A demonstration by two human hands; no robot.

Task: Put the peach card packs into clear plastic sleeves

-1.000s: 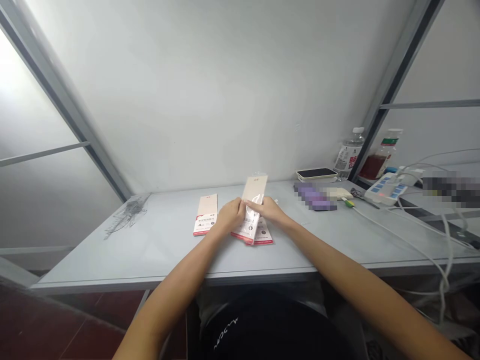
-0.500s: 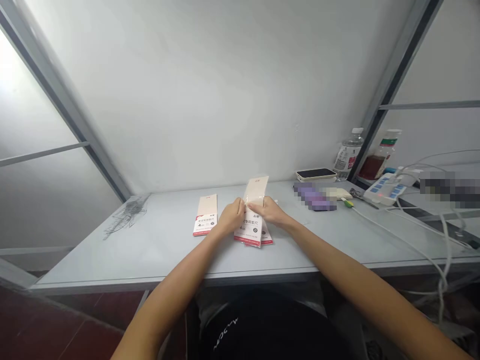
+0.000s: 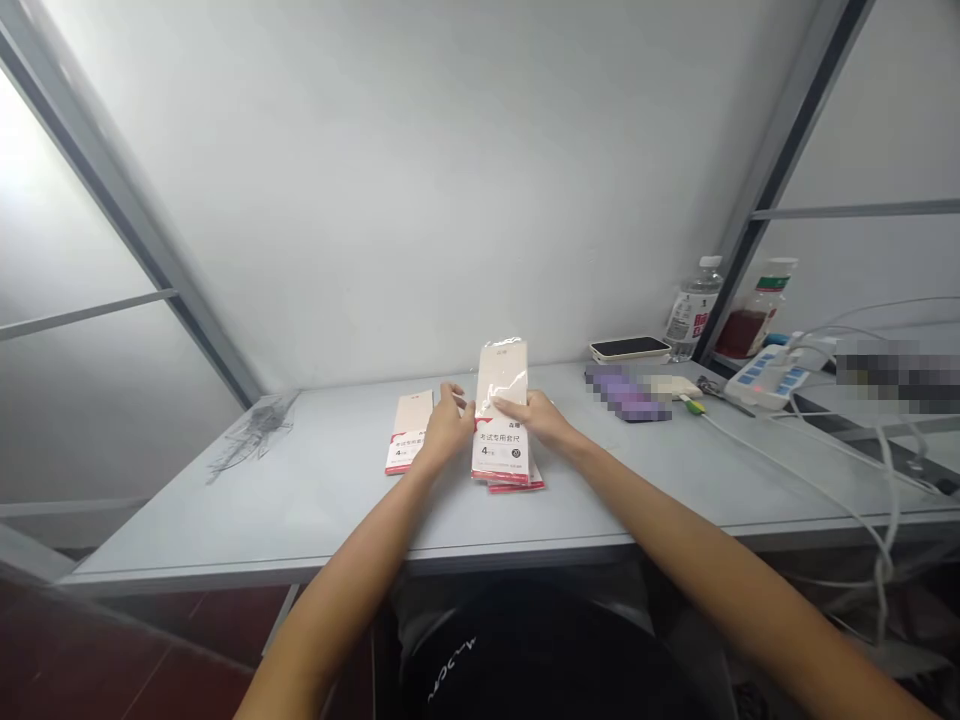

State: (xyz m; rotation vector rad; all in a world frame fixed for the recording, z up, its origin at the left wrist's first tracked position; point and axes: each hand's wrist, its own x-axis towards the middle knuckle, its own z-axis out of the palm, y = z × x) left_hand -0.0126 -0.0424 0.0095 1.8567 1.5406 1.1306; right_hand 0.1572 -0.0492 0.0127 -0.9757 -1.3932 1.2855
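A slim ruler set packet [image 3: 499,455], in clear wrap with a beige upper part and a white label with a red lower edge, is tilted up over the desk. My right hand [image 3: 546,420] grips its right side, thumb across the front. At its left edge is my left hand [image 3: 450,420], fingers apart; the thumb is close to the packet, and contact is unclear. Beneath the held packet, another ruler set packet [image 3: 517,488] shows only its lower edge. A similar beige and white packet [image 3: 412,412] lies on the desk, partly behind my left hand.
On the grey desk [image 3: 337,500], to the right, are a phone [image 3: 631,348], a blurred purple item [image 3: 626,393], a power strip [image 3: 769,378] with white cables, and two bottles, one clear [image 3: 694,310] and one with dark red liquid [image 3: 754,315]. A wall stands behind.
My left hand has loosened from the packet and spread its fingers. The packet now faces me more squarely, straighter and slightly higher, still in my right hand.
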